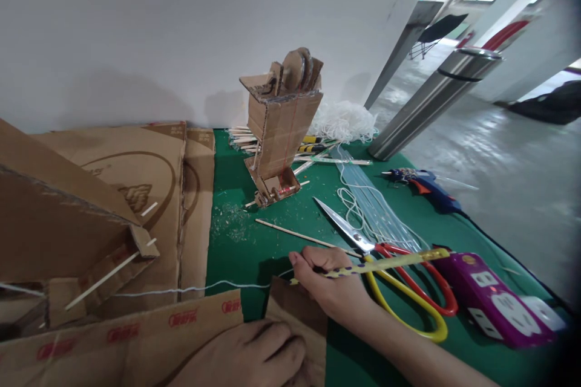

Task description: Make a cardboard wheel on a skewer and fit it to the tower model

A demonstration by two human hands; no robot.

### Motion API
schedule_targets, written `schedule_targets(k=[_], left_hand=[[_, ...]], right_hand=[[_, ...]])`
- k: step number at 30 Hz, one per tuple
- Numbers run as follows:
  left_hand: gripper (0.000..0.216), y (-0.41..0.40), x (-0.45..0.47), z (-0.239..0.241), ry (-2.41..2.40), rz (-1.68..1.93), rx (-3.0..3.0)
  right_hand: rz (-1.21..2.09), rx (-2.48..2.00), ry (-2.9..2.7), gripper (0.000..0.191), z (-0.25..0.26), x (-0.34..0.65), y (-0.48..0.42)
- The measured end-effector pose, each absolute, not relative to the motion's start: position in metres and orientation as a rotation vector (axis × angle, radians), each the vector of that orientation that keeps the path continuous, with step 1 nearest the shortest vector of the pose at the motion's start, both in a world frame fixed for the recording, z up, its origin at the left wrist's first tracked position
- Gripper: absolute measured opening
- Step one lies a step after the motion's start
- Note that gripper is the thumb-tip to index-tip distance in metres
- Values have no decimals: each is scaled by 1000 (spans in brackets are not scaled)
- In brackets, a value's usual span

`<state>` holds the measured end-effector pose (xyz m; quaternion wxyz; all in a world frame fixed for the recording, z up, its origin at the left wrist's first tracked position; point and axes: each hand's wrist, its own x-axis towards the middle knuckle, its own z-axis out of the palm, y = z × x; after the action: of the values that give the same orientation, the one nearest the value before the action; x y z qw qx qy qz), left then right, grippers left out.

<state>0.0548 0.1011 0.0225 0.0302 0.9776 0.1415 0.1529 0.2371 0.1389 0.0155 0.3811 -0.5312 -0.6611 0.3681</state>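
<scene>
My right hand (333, 284) pinches a yellow pencil with dark spots (385, 264), its tip at the upper edge of a small brown cardboard piece (295, 302). My left hand (254, 354) lies over that same piece at the bottom, fingers curled and pressing it down; its thumb is hidden. Beside my right wrist are large scissors (351, 230) with one red and one yellow handle loop. A thin wooden stick (299, 234) lies just beyond my right hand. White string (204, 288) runs from the left toward the small cardboard piece.
A cardboard tower (285, 127) with round discs on top stands near the wall. A larger cardboard build (68, 224) fills the left. Glue sticks (367, 193), a blue glue gun (424, 187), a purple power strip (494, 299) and tangled white string (342, 121) lie on the green table.
</scene>
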Motion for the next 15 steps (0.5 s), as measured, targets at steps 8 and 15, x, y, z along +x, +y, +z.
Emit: schedule_targets(k=[8,15], left_hand=[[10,101,55,24,459,495,2997],[8,101,54,22,419,448,3028]], right_hand=[[929,-1344,-1703,45,18,237,139],[952,-1323,-1707,46,18,237,140]])
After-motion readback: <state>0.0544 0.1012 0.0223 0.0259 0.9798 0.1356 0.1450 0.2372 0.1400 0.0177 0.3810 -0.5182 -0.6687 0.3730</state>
